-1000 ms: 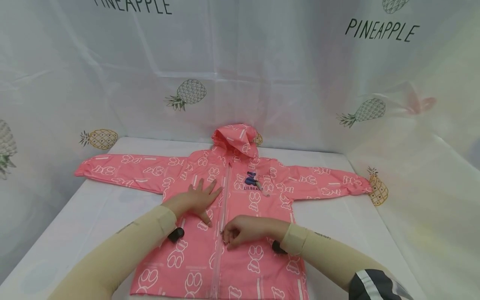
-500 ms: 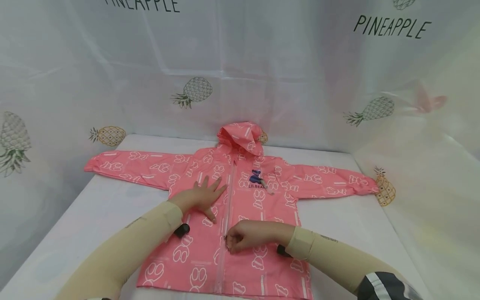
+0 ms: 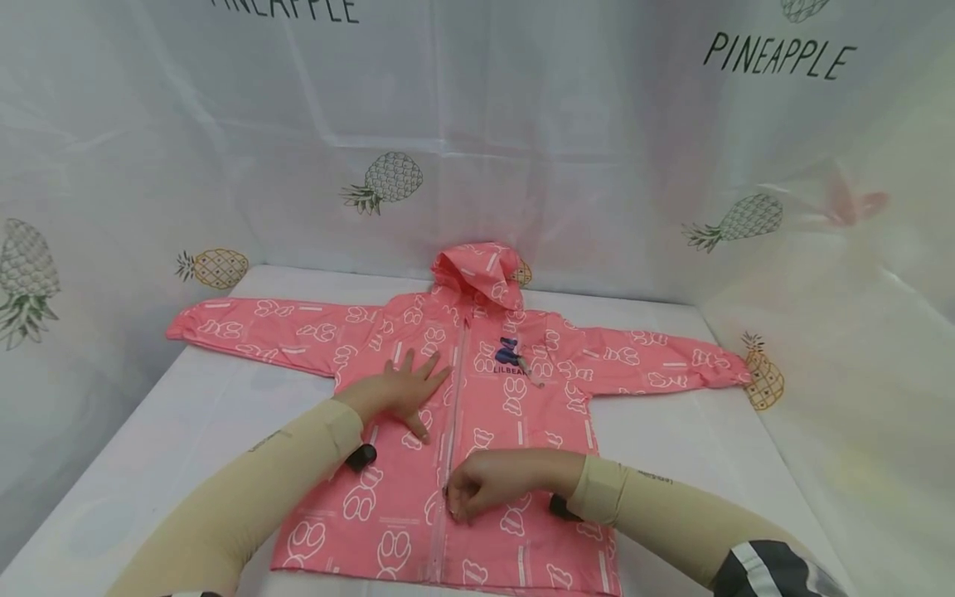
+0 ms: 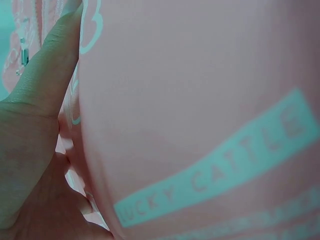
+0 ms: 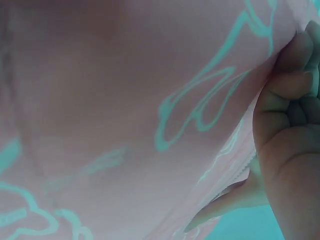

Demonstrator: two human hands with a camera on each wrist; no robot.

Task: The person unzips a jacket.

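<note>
The pink jacket (image 3: 515, 398) is pressed flat by the spread left hand (image 3: 403, 391), while its zipper (image 3: 450, 489) is pinched by the curled right hand (image 3: 488, 485).

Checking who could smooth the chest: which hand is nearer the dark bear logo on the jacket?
Left. The left hand lies flat just left of the bear logo; the right hand pinches the zipper lower down.

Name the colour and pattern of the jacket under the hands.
Pink jacket with white outline prints; head view shows it best.
</note>
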